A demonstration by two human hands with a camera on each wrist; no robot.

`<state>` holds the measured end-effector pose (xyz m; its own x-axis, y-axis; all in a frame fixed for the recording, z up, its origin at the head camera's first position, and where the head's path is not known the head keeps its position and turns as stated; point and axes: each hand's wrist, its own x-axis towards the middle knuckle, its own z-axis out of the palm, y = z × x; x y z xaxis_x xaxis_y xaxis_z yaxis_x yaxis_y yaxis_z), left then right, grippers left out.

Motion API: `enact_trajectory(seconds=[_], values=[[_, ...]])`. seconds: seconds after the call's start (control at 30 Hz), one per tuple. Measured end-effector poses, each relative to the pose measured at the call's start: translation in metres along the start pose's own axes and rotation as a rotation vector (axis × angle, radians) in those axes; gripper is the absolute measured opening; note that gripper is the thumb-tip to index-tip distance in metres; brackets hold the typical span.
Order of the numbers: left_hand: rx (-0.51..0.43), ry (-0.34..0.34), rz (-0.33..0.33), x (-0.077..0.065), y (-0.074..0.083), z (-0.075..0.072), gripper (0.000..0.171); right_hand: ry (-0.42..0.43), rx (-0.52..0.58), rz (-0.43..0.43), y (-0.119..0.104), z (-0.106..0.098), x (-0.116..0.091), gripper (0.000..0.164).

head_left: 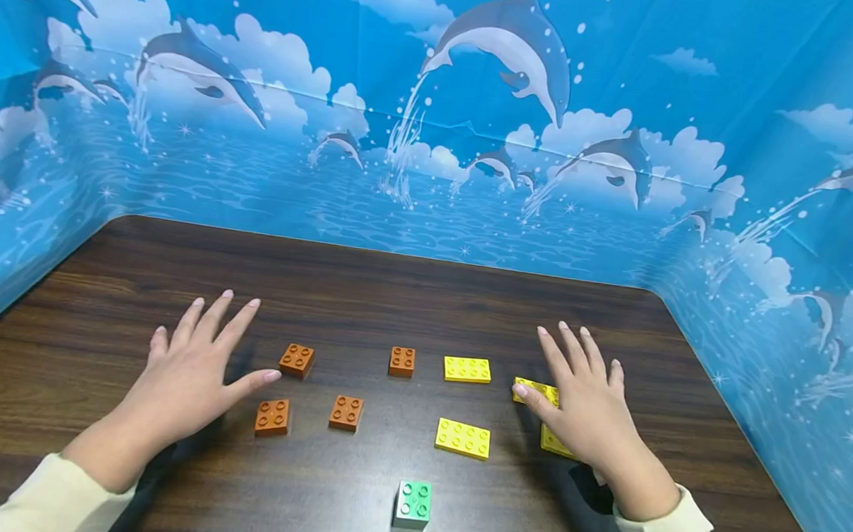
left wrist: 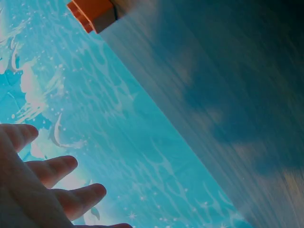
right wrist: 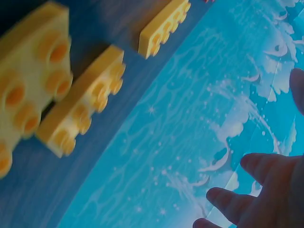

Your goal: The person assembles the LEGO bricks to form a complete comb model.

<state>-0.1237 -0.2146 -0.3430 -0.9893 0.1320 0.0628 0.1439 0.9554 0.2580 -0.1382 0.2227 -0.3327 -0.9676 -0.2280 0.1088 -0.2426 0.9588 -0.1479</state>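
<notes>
My left hand point(head_left: 185, 376) hovers over the table's left side with its fingers spread, holding nothing. Nearest its thumb are an orange-brown two-by-two brick point(head_left: 296, 360) and another such brick point(head_left: 272, 417). On the right, my right hand point(head_left: 586, 408) is held out, fingers extended and nothing gripped. Below it lie a yellow two-by-four plate point(head_left: 550, 391) and a second yellow plate point(head_left: 554, 445), both partly hidden by the hand. An orange brick point(left wrist: 102, 14) shows in the left wrist view; yellow plates point(right wrist: 83, 102) appear in the right wrist view.
Between the hands are two more orange-brown bricks point(head_left: 345, 412) and two more yellow plates point(head_left: 462, 438). A green two-by-two brick point(head_left: 414, 503) stands near the front of the dark wooden table point(head_left: 364, 294). A blue dolphin-print sheet point(head_left: 291, 172) surrounds the table's back and sides.
</notes>
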Motion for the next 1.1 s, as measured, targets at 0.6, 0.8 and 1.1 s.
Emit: enact_trajectory(seconds=[0.6,0.8,1.1], values=[[-0.376,-0.038,0.089,-0.005,0.002,-0.005,0.092,-0.052,0.246,-0.154,-0.036,0.015,-0.013,0.084],[-0.454,-0.039,0.091,-0.007,0.005,-0.006,0.084,-0.081,0.383,-0.214,-0.043,0.018,-0.018,0.083],[-0.540,-0.092,0.094,-0.011,0.003,-0.002,0.075,-0.239,0.604,-0.189,-0.056,0.019,-0.024,0.079]])
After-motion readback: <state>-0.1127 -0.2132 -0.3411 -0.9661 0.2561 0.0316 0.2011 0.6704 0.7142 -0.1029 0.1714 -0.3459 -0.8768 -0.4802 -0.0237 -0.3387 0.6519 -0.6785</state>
